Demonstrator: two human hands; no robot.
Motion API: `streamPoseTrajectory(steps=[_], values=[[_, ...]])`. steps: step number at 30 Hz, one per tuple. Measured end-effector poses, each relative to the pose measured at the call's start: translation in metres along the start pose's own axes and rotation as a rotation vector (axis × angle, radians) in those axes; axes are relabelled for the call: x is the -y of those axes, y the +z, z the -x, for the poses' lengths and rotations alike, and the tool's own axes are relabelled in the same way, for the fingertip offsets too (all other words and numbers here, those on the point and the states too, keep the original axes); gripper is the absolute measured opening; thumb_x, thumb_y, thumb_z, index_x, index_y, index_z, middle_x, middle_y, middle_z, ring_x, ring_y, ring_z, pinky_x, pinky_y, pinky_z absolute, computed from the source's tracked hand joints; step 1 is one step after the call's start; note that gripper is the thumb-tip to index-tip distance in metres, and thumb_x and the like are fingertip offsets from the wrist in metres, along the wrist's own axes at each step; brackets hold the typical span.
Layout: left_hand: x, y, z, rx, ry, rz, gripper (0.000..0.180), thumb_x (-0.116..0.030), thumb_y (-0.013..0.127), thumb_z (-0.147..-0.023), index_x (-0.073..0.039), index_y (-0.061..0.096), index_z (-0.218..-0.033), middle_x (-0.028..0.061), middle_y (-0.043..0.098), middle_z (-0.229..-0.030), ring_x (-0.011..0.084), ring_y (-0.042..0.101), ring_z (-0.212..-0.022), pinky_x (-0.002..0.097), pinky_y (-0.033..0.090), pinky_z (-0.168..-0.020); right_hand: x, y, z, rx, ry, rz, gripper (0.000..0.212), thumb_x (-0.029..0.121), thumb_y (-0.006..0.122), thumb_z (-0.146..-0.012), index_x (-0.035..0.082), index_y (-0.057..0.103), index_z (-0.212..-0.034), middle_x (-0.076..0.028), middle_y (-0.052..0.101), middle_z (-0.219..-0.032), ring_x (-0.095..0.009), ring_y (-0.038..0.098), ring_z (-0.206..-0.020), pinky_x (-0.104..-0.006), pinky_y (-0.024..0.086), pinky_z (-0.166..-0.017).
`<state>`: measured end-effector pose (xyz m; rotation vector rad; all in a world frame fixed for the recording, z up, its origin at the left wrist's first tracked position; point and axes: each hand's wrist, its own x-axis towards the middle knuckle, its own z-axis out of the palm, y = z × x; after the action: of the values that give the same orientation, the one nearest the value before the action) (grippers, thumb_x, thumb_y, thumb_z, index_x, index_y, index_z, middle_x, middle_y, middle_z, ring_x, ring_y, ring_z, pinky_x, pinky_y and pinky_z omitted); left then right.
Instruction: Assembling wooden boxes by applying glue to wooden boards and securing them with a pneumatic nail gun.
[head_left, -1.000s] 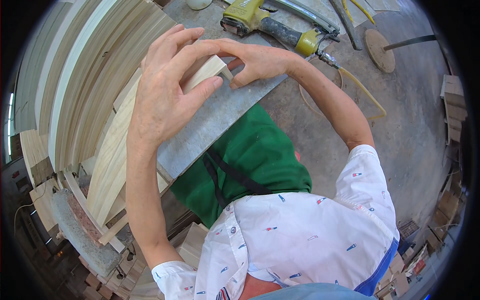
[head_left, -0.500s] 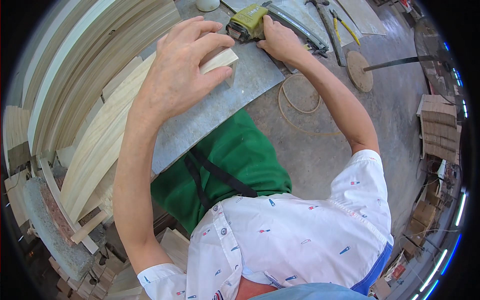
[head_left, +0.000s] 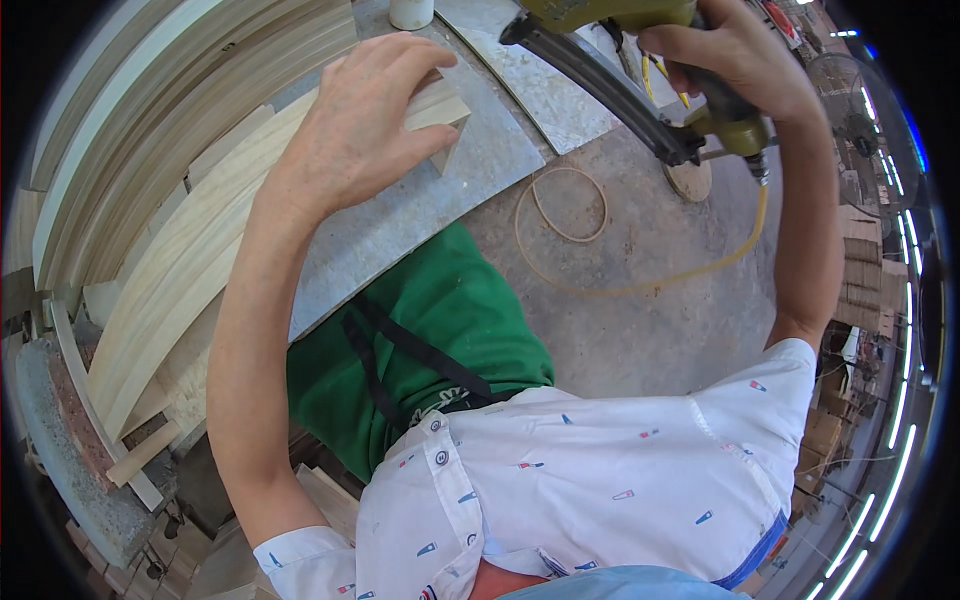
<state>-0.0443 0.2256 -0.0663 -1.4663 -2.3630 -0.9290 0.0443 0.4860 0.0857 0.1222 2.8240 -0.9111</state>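
My left hand (head_left: 350, 135) is wrapped over the end of a pale wooden piece (head_left: 445, 105), thumb on its near side and fingers on its far side. The piece rests at the edge of a grey metal-topped bench (head_left: 370, 270). My right hand (head_left: 755, 60) grips the handle of an olive-green air nail gun (head_left: 605, 88), held up off the bench at the upper right. Its long black magazine slants down to the right, and the top of its body is cut off by the picture's edge. A yellowish air hose (head_left: 655, 290) runs from its handle.
Long curved wooden strips (head_left: 130, 130) are stacked at the left. A pale container (head_left: 411, 14) stands at the bench's far side. Yellow-handled pliers (head_left: 648, 80) lie partly hidden behind the nail gun. A round disc (head_left: 690, 182) and the looped hose are by the floor.
My right hand has lifted the nail gun off the bench and swung it to the right, closer to me. The left hand stays on the wooden piece.
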Motion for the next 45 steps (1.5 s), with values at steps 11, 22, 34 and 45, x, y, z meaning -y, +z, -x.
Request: streamPoseTrajectory(steps=[11,22,34,45], values=[[-0.006,-0.004,-0.002,0.051,-0.081,0.093,0.049,-0.017,0.073,-0.071,-0.009,0.055,-0.116,0.0091,0.058,-0.113,0.0283,0.051,-0.114,0.0421,0.035,-0.1,0.055,0.009,0.0,0.215,-0.002,0.17,0.026,0.02,0.068,-0.077,-0.005,0.064,-0.086,-0.005,0.062,-0.063,-0.011,0.059,-0.053,-0.0236,0.048,-0.048],[-0.007,-0.004,-0.002,0.062,-0.088,0.104,0.048,-0.015,0.075,-0.07,-0.009,0.057,-0.114,0.0089,0.06,-0.11,0.0281,0.052,-0.112,0.0438,0.036,-0.1,0.06,0.013,-0.001,0.218,0.019,0.277,0.027,0.02,0.067,-0.078,-0.005,0.065,-0.088,-0.005,0.062,-0.064,-0.011,0.058,-0.053,-0.024,0.047,-0.048],[-0.01,-0.006,-0.008,0.048,-0.064,0.155,0.048,-0.012,0.075,-0.067,-0.005,0.058,-0.112,0.0111,0.061,-0.108,0.0297,0.055,-0.106,0.0407,0.041,-0.095,0.05,0.003,-0.003,0.246,-0.049,0.264,0.025,0.02,0.065,-0.079,-0.005,0.063,-0.082,-0.005,0.061,-0.058,-0.011,0.057,-0.047,-0.0232,0.045,-0.041],[0.021,-0.028,-0.044,0.251,-0.472,0.307,0.034,-0.016,0.061,-0.088,-0.004,0.059,-0.121,0.0088,0.061,-0.111,0.0181,0.058,-0.098,0.0283,0.045,-0.088,0.001,0.007,-0.015,0.002,0.112,0.22,0.031,0.024,0.066,-0.077,-0.006,0.064,-0.083,-0.007,0.063,-0.06,-0.013,0.059,-0.049,-0.0246,0.048,-0.045]])
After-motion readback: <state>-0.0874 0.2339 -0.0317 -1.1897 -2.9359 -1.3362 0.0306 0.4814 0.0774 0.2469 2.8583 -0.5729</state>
